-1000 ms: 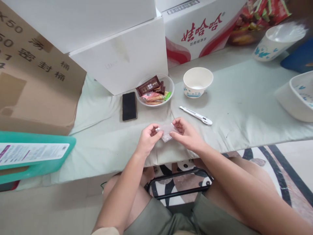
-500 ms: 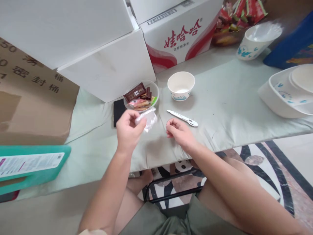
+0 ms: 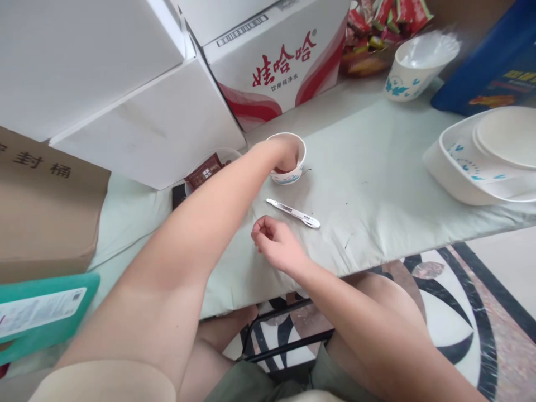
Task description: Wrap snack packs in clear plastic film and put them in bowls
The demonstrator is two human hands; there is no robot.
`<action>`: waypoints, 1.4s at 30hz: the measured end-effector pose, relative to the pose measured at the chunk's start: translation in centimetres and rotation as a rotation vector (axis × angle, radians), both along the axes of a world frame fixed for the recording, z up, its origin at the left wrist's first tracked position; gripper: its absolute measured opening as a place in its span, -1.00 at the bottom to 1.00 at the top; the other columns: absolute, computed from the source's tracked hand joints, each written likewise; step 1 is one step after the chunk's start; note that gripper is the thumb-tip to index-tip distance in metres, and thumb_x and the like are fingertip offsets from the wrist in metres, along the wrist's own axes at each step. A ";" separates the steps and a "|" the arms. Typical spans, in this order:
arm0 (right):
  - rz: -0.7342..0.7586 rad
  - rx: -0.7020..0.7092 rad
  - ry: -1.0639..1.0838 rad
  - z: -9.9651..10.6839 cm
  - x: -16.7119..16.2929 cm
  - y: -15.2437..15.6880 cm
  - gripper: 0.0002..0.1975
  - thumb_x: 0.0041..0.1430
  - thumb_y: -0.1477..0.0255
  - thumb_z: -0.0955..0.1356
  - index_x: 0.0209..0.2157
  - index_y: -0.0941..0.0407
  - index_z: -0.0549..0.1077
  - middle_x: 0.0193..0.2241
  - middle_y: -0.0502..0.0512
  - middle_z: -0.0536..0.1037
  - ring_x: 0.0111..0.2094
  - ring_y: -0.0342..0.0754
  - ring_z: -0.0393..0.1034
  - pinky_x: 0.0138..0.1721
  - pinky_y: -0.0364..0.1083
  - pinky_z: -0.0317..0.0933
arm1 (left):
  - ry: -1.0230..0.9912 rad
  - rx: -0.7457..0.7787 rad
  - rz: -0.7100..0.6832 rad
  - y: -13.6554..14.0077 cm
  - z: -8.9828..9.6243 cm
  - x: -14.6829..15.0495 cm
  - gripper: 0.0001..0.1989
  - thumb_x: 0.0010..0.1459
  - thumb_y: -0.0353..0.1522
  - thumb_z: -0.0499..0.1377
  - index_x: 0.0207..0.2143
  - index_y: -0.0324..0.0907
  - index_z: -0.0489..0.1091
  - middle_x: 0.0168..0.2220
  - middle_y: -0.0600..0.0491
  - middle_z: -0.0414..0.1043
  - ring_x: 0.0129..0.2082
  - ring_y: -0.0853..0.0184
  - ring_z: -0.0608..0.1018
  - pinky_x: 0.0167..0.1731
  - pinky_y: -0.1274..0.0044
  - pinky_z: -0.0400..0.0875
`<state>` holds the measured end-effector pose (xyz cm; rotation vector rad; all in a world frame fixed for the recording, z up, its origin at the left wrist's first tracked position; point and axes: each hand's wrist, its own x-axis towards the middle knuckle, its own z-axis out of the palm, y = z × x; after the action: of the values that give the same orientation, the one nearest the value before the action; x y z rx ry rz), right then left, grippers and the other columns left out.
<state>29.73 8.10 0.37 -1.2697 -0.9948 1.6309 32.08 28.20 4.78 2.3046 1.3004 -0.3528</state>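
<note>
My left hand [image 3: 287,155] reaches down inside a white paper bowl [image 3: 288,177]; its fingers and anything in them are hidden. Resting near the table's front edge, my right hand [image 3: 274,240] has its fingers curled towards the thumb, with nothing visible in them. A white utility knife [image 3: 293,213] lies between the bowl and my right hand, touching neither. Behind my left forearm, a clear round tub [image 3: 230,154] with a brown snack packet [image 3: 204,172] is partly covered. The clear plastic wrap is out of sight.
White boxes [image 3: 142,123] and a red-and-white carton [image 3: 285,70] stand along the back. Stacked paper cups [image 3: 404,81], a white container with bowls [image 3: 452,181] and a blue package [image 3: 473,72] are right. A green board [image 3: 79,318] and brown carton [image 3: 50,223] are left.
My left hand has moved forward and right from beside the snack tub into the paper bowl, and the clear plastic wrap it held no longer shows. My right hand stays curled; the view has shifted.
</note>
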 end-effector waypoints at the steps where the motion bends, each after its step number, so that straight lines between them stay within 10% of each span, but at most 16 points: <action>1: -0.007 0.007 0.003 0.1 0.1 0.1 -0.94 0.07 0.45 0.31 -0.44 0.02 0.31 -0.54 -0.09 0.39 -0.49 -0.11 0.28 -0.42 -0.10 0.19 | 0.010 -0.073 0.024 0.3 0.5 0.1 -0.72 -0.38 -0.76 0.20 -0.71 -0.24 0.36 -0.60 0.05 0.26 -0.12 -0.11 0.54 0.02 0.16 0.30; 8: -0.047 0.043 -0.014 -0.1 0.6 0.0 -0.97 0.07 0.42 0.32 -0.42 0.02 0.34 -0.57 -0.11 0.37 -0.50 -0.11 0.27 -0.42 -0.10 0.14 | -0.832 -0.075 0.277 -4.7 5.8 -5.6 -0.85 0.05 -0.56 0.10 -0.41 -0.25 0.46 -0.52 0.06 0.36 -0.49 0.37 0.46 -0.34 0.47 0.31; 16: 0.026 0.099 -0.114 -0.4 -0.4 -1.5 -0.84 0.09 0.26 0.33 -0.43 0.04 0.35 -0.58 -0.10 0.33 -0.52 -0.12 0.24 -0.43 -0.11 0.15 | -1.348 -0.431 0.967 -19.7 0.2 -22.9 -0.38 -0.10 -0.21 0.41 -0.62 -0.19 -0.06 -0.63 0.19 -0.14 -0.67 0.55 0.00 -0.67 0.63 -0.22; 23: 0.231 0.219 -0.393 -0.1 -4.1 -2.5 -0.59 0.21 0.07 0.30 -0.59 0.02 0.26 -0.68 -0.05 0.28 -0.61 -0.11 0.15 -0.53 -0.09 0.07 | -1.638 -0.485 1.328 -19.7 -0.3 -30.5 -0.34 -0.12 -0.45 0.34 -0.49 -0.13 -0.25 -0.63 0.29 -0.37 -0.71 0.61 -0.24 -0.66 0.65 -0.37; 35: 0.453 0.532 -0.369 3.1 -26.4 10.7 -0.78 0.17 0.51 0.22 -0.18 0.06 0.40 -0.21 0.11 0.58 -0.31 -0.05 0.55 -0.24 -0.03 0.43 | -2.131 -0.673 1.589 -17.7 -2.6 -39.8 -0.47 -0.13 -0.50 0.16 -0.59 -0.12 -0.30 -0.67 0.29 -0.43 -0.76 0.56 -0.22 -0.75 0.62 -0.25; 42: 0.432 0.744 -0.952 1.7 -40.8 24.9 -0.47 0.15 0.61 0.28 0.17 0.10 0.37 0.22 0.35 0.30 0.12 0.18 0.37 0.15 0.18 0.26 | -2.277 -0.928 1.579 -16.1 -4.3 -40.5 -0.46 -0.21 -0.51 0.18 -0.64 -0.14 -0.28 -0.70 0.28 -0.41 -0.77 0.54 -0.20 -0.77 0.62 -0.33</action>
<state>-11.05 33.04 2.07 -1.3143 -2.3098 0.6741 -8.42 12.10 0.49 -0.3016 0.6201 1.3498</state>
